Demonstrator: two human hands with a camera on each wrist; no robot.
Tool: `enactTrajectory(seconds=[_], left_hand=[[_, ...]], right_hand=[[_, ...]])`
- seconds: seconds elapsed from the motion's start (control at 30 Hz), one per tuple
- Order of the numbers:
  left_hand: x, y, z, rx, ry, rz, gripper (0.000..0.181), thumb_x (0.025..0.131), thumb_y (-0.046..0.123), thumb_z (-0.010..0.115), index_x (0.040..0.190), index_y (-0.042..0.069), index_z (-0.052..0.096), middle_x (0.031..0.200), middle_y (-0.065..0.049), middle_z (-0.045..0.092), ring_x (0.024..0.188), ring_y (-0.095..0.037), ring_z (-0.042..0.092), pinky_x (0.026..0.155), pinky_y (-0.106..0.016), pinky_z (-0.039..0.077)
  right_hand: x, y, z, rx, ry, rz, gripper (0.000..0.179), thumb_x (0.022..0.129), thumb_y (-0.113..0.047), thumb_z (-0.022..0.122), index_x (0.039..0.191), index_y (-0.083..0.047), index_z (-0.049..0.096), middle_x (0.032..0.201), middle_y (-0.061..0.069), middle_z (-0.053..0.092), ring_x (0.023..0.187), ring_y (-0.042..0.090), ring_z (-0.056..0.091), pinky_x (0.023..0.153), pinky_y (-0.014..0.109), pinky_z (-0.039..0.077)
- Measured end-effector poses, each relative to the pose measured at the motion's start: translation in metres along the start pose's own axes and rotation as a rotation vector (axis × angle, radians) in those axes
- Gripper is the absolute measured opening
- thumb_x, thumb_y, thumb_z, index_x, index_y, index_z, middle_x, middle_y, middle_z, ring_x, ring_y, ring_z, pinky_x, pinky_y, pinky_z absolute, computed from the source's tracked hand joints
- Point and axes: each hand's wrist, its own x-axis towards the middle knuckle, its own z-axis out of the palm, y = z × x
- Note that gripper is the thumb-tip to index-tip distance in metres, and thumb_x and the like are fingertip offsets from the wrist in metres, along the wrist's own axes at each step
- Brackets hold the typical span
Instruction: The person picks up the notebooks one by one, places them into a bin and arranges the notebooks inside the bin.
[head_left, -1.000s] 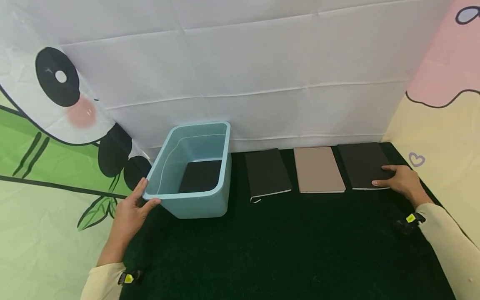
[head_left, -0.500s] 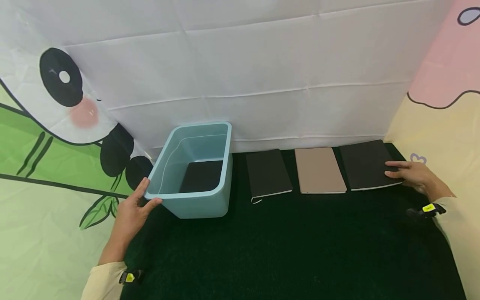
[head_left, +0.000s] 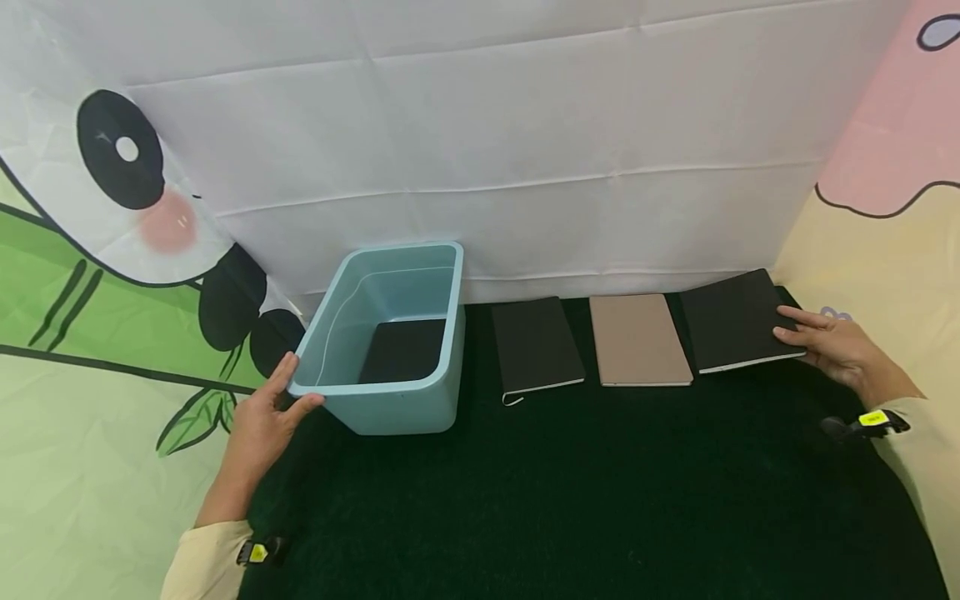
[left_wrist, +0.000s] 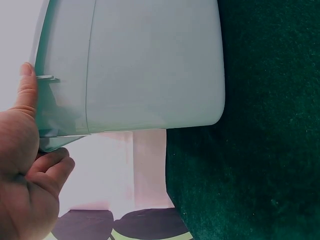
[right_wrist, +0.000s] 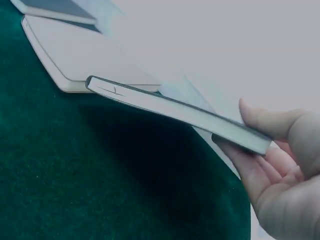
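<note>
At the right, my right hand [head_left: 843, 350] pinches a black notebook [head_left: 738, 321] by its right edge, thumb on the cover and fingers underneath. In the right wrist view, the notebook's pale page edge [right_wrist: 175, 111] is tilted up, with a dark shadow on the cloth below. My left hand [head_left: 258, 433] holds the near-left corner of a light blue plastic bin [head_left: 397, 412]. The left wrist view has the thumb [left_wrist: 26, 92] along the bin's rim and the other fingers curled at the corner. Inside the bin lies a flat black notebook [head_left: 402, 352].
Between bin and right hand lie a beige notebook [head_left: 640, 340] and another black notebook [head_left: 537, 346] with a white ribbon. A dark green cloth [head_left: 555, 500] covers the table. A white fabric backdrop [head_left: 525, 150] stands behind, with printed cartoon panels at both sides.
The right hand has moved right and taken hold of the rightmost black notebook, whose right side has risen from the cloth. The left hand and bin stay in place.
</note>
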Motion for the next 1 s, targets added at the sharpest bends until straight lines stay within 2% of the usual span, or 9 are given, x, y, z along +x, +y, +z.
enactTrajectory(seconds=[0.03, 0.07, 0.17, 0.23, 0.33, 0.43, 0.53, 0.73, 1.0], left_hand=[[0.0, 0.0, 0.0, -0.002, 0.001, 0.001, 0.083, 0.098, 0.043, 0.067, 0.163, 0.017, 0.022, 0.168, -0.011, 0.02, 0.143, -0.053, 0.035, 0.102, -0.069, 0.04], [0.0, 0.0, 0.0, -0.001, 0.003, 0.004, 0.083, 0.098, 0.043, 0.067, 0.163, 0.017, 0.022, 0.168, -0.012, 0.02, 0.143, -0.054, 0.035, 0.102, -0.069, 0.041], [0.0, 0.0, -0.001, -0.002, 0.005, 0.006, 0.083, 0.098, 0.043, 0.066, 0.163, 0.016, 0.022, 0.168, -0.012, 0.02, 0.143, -0.054, 0.035, 0.102, -0.07, 0.04], [0.0, 0.0, 0.0, -0.006, 0.003, 0.006, 0.083, 0.098, 0.043, 0.066, 0.163, 0.017, 0.022, 0.168, -0.012, 0.019, 0.143, -0.054, 0.035, 0.103, -0.07, 0.04], [0.0, 0.0, 0.0, -0.007, 0.001, 0.004, 0.083, 0.098, 0.043, 0.066, 0.163, 0.017, 0.022, 0.168, -0.011, 0.019, 0.143, -0.054, 0.034, 0.103, -0.07, 0.04], [0.0, 0.001, -0.001, -0.009, -0.005, 0.0, 0.083, 0.098, 0.043, 0.066, 0.163, 0.017, 0.022, 0.168, -0.011, 0.019, 0.144, -0.053, 0.034, 0.103, -0.07, 0.04], [0.0, 0.001, -0.001, -0.008, -0.007, -0.002, 0.083, 0.098, 0.043, 0.066, 0.163, 0.016, 0.022, 0.168, -0.01, 0.019, 0.144, -0.053, 0.034, 0.103, -0.069, 0.04], [0.0, 0.001, 0.0, -0.01, -0.004, 0.014, 0.081, 0.1, 0.038, 0.066, 0.162, 0.01, 0.024, 0.168, -0.012, 0.019, 0.143, -0.053, 0.036, 0.103, -0.069, 0.042], [0.0, 0.0, 0.0, -0.004, -0.005, 0.005, 0.081, 0.1, 0.042, 0.064, 0.163, 0.015, 0.022, 0.168, -0.012, 0.019, 0.142, -0.053, 0.036, 0.103, -0.069, 0.041]], right_hand=[[-0.001, 0.0, 0.001, 0.036, -0.003, -0.012, 0.037, 0.102, -0.008, 0.062, 0.112, -0.04, 0.078, 0.12, -0.017, 0.048, 0.09, 0.001, 0.065, 0.075, 0.018, 0.055], [-0.001, -0.001, 0.002, 0.064, -0.006, -0.021, 0.037, 0.102, -0.006, 0.062, 0.112, -0.038, 0.078, 0.121, -0.017, 0.047, 0.091, 0.001, 0.065, 0.076, 0.018, 0.055], [-0.004, -0.004, 0.004, 0.115, 0.002, -0.032, 0.038, 0.102, -0.004, 0.061, 0.111, -0.037, 0.079, 0.137, -0.012, 0.038, 0.091, 0.002, 0.065, 0.076, 0.018, 0.055], [-0.005, -0.005, 0.006, 0.134, 0.016, -0.027, 0.038, 0.101, -0.004, 0.062, 0.109, -0.037, 0.079, 0.139, -0.011, 0.037, 0.091, 0.002, 0.066, 0.077, 0.018, 0.056], [-0.008, -0.009, 0.007, 0.156, 0.032, -0.029, 0.039, 0.1, -0.003, 0.063, 0.107, -0.037, 0.08, 0.132, -0.013, 0.048, 0.09, 0.004, 0.067, 0.077, 0.019, 0.057], [-0.012, -0.014, 0.01, 0.193, 0.04, -0.038, 0.038, 0.1, -0.001, 0.063, 0.106, -0.034, 0.081, 0.111, -0.014, 0.059, 0.088, 0.007, 0.068, 0.075, 0.02, 0.058], [-0.016, -0.02, 0.015, 0.254, 0.019, -0.044, 0.037, 0.1, 0.0, 0.062, 0.108, -0.031, 0.081, 0.106, -0.012, 0.063, 0.089, 0.009, 0.068, 0.075, 0.02, 0.057], [-0.022, -0.032, 0.031, 0.471, -0.033, -0.044, 0.039, 0.102, 0.003, 0.055, 0.115, -0.024, 0.08, 0.105, -0.002, 0.074, 0.093, 0.014, 0.074, 0.08, 0.025, 0.061], [-0.026, -0.043, 0.063, 0.67, -0.115, -0.122, 0.041, 0.102, 0.008, 0.051, 0.123, -0.017, 0.075, 0.113, 0.004, 0.073, 0.1, 0.021, 0.074, 0.086, 0.031, 0.062]])
